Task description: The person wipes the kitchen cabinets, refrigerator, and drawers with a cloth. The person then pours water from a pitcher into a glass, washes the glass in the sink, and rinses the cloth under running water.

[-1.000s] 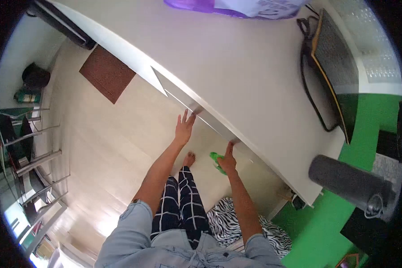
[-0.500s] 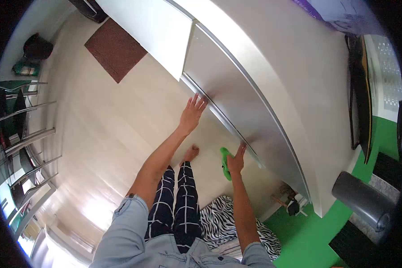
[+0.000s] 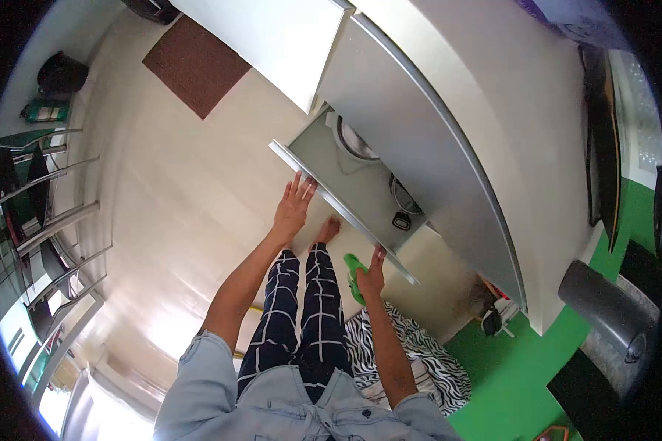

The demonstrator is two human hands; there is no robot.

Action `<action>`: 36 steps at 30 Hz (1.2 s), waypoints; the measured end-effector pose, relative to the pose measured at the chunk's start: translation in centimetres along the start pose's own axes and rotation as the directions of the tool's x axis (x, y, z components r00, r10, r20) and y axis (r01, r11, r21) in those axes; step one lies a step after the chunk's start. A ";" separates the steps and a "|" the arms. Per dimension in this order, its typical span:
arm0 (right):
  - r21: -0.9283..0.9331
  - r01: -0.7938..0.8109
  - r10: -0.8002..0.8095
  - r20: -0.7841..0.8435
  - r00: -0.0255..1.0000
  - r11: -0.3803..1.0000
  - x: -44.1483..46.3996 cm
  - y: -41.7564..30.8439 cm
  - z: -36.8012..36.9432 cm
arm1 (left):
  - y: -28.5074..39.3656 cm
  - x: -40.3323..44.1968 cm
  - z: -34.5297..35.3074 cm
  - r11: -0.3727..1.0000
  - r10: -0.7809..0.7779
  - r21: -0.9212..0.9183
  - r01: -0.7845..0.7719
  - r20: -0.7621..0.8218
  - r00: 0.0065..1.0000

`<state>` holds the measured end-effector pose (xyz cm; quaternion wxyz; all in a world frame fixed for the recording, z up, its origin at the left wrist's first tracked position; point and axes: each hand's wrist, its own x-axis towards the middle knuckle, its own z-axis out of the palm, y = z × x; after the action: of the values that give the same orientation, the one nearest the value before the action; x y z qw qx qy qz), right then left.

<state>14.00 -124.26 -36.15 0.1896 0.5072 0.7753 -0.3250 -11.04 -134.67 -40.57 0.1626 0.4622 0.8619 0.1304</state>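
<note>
A drawer (image 3: 324, 147) stands pulled out from under a grey cabinet front. At its front edge is my left hand (image 3: 293, 209), its fingers stretched out and spread, the tips touching the rim. My right hand (image 3: 371, 278) holds a bright green cloth (image 3: 354, 279) against its palm; its extended fingers touch the same edge nearer the drawer's right end. Inside lie a round white-rimmed pot or bowl (image 3: 338, 143), partly hidden under the cabinet, a dark round pan-like item (image 3: 401, 195) and a small black object (image 3: 401, 220).
Above the drawer runs a curved pale countertop (image 3: 485, 140). A brown mat (image 3: 196, 66) lies on the floor, with metal-framed chairs (image 3: 59, 213) at left. Zebra-patterned fabric (image 3: 434, 360) is beside my legs. A dark grey cylinder (image 3: 610, 309) sits over green flooring (image 3: 485, 375).
The drawer has come out toward me, so its contents now show. Both hands moved back with its front edge, and the green cloth stayed in my right hand.
</note>
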 end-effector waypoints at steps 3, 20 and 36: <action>-0.083 0.084 -0.089 -0.060 0.994 0.993 -0.7 1.2 1.6 | -0.3 -1.3 0.2 1.000 -0.008 -0.008 0.008 -0.005 1.000; -0.161 -0.074 0.074 -0.007 0.997 0.984 1.8 -0.5 0.0 | -0.2 3.4 1.5 0.999 0.040 0.008 -0.040 0.004 0.999; 0.963 -0.070 -0.722 0.243 0.648 0.260 -12.7 -45.3 -21.3 | -18.4 -24.4 -18.7 0.406 -0.724 -0.765 0.500 0.066 0.687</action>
<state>-21.19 -130.28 1.13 0.0473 0.1762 0.4183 -0.8898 -19.69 -166.47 -26.53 0.2475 -0.0201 0.8542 0.4569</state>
